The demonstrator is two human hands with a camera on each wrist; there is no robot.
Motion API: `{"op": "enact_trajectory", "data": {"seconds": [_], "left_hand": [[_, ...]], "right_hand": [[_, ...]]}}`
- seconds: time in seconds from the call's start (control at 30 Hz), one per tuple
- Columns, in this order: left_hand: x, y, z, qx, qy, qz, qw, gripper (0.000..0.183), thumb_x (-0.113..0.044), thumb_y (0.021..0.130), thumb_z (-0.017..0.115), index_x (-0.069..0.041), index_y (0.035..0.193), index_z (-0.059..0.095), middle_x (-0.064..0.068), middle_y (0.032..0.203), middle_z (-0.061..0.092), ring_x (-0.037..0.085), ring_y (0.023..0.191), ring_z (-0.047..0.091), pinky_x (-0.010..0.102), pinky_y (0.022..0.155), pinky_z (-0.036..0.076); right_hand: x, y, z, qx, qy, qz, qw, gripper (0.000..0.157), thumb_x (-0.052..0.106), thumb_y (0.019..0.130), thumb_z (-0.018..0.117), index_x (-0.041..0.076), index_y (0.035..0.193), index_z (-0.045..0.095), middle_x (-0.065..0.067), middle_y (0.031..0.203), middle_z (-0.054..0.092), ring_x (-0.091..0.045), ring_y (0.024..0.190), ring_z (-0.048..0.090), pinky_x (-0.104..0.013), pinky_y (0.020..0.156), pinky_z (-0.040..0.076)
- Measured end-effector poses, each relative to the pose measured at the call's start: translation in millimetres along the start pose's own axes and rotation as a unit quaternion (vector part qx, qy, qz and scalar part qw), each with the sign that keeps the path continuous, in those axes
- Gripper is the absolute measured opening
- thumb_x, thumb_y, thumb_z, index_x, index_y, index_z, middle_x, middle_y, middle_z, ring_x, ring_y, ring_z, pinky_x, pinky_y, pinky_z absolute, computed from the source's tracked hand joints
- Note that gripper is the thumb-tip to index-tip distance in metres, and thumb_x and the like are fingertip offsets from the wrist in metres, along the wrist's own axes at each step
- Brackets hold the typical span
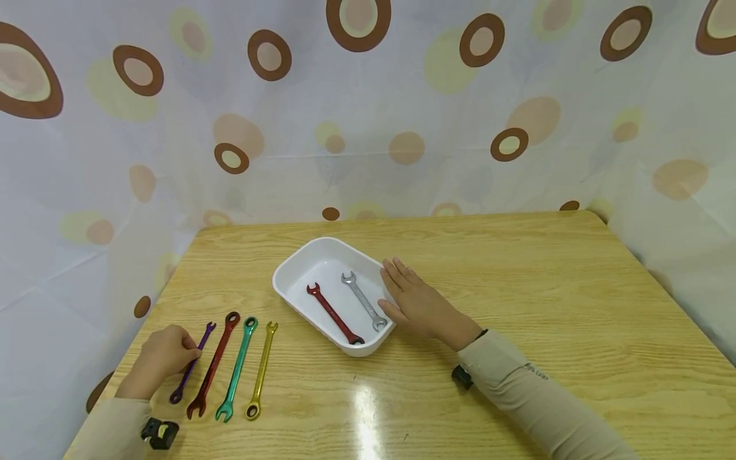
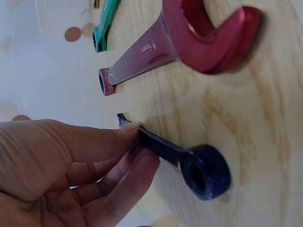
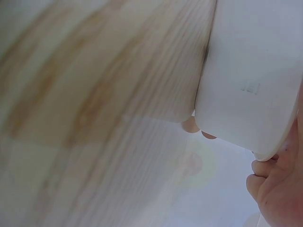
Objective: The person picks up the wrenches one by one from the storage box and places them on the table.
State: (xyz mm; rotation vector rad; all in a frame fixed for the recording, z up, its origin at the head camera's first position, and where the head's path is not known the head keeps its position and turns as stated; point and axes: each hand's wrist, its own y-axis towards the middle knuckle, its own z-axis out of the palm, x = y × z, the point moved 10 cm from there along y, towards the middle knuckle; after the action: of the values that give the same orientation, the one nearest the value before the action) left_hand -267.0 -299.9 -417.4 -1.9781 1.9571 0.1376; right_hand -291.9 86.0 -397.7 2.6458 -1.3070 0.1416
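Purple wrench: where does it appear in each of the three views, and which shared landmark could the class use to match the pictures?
Head: the purple wrench is at lower left, leftmost of the wrenches, pinched by the left hand.
Left wrist: the purple wrench is near the middle, its ring end towards the lower right.
Right wrist: not in this picture.
Shared landmark: the wooden table, seen in all three.

Slim purple wrench, ring end nearest person, slanted, pinched in left hand, white rounded rectangular tray, askew on worktop, right hand against rim, red wrench and silver wrench lying inside
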Motion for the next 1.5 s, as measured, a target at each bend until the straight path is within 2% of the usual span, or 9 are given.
{"op": "enact_trajectory", "data": {"seconds": [0.27, 0.7, 0.93, 1.2, 1.4, 1.5], "left_hand": [[-0.1, 0.2, -0.3, 0.002, -0.006, -0.005, 1.0, 0.014, -0.008, 0.084, 0.068, 0.004, 0.076, 0.066, 0.009, 0.072, 0.063, 0.019, 0.062, 0.055, 0.034, 0.053, 0.045], [2.6, -0.4, 1.4, 0.016, -0.022, -0.012, 0.9996, 0.015, -0.009, 0.085, 0.068, 0.004, 0.078, 0.067, 0.007, 0.07, 0.063, 0.017, 0.06, 0.055, 0.032, 0.052, 0.044], [1.0, 0.2, 0.3, 0.025, -0.025, -0.018, 0.9992, 0.015, -0.008, 0.085, 0.068, 0.002, 0.074, 0.067, 0.004, 0.065, 0.06, 0.017, 0.057, 0.052, 0.03, 0.051, 0.043], [-0.4, 3.7, -0.7, 0.038, -0.025, -0.009, 0.9989, 0.017, -0.009, 0.083, 0.069, 0.0, 0.07, 0.066, 0.002, 0.058, 0.058, 0.015, 0.054, 0.053, 0.029, 0.05, 0.043], [-9.5, 9.4, -5.6, 0.038, -0.027, 0.01, 0.9989, 0.024, -0.013, 0.086, 0.068, -0.002, 0.064, 0.066, 0.001, 0.053, 0.056, 0.015, 0.051, 0.051, 0.03, 0.05, 0.043], [-23.8, 15.6, -12.0, 0.041, -0.047, 0.023, 0.9978, 0.026, -0.018, 0.09, 0.065, 0.0, 0.072, 0.069, 0.003, 0.058, 0.06, 0.016, 0.054, 0.056, 0.031, 0.053, 0.048]], "right_hand": [[-1, 0, 1.1, 0.007, 0.007, 0.005, 1.0, 0.065, 0.04, 0.104, 0.033, -0.006, 0.148, 0.02, -0.019, 0.157, 0.013, -0.032, 0.146, 0.007, -0.043, 0.119, 0.013], [0, 0, -1.0, -0.001, 0.001, -0.002, 1.0, 0.065, 0.039, 0.103, 0.036, -0.007, 0.147, 0.022, -0.021, 0.157, 0.016, -0.034, 0.146, 0.01, -0.045, 0.118, 0.016], [-1, 0, 0.5, 0.001, 0.001, 0.001, 1.0, 0.065, 0.041, 0.103, 0.033, -0.006, 0.148, 0.021, -0.02, 0.157, 0.015, -0.032, 0.146, 0.009, -0.043, 0.119, 0.015], [-4, 1, 2.1, -0.002, -0.003, 0.0, 1.0, 0.065, 0.04, 0.104, 0.033, -0.006, 0.148, 0.021, -0.02, 0.157, 0.014, -0.033, 0.146, 0.008, -0.044, 0.118, 0.016], [-4, 1, 3.0, 0.003, -0.005, -0.001, 1.0, 0.065, 0.04, 0.104, 0.033, -0.006, 0.148, 0.021, -0.019, 0.157, 0.014, -0.033, 0.146, 0.008, -0.044, 0.119, 0.015], [-3, 1, 3.3, 0.005, -0.003, -0.001, 1.0, 0.065, 0.04, 0.104, 0.033, -0.006, 0.148, 0.021, -0.02, 0.157, 0.014, -0.033, 0.146, 0.008, -0.044, 0.118, 0.016]]}}
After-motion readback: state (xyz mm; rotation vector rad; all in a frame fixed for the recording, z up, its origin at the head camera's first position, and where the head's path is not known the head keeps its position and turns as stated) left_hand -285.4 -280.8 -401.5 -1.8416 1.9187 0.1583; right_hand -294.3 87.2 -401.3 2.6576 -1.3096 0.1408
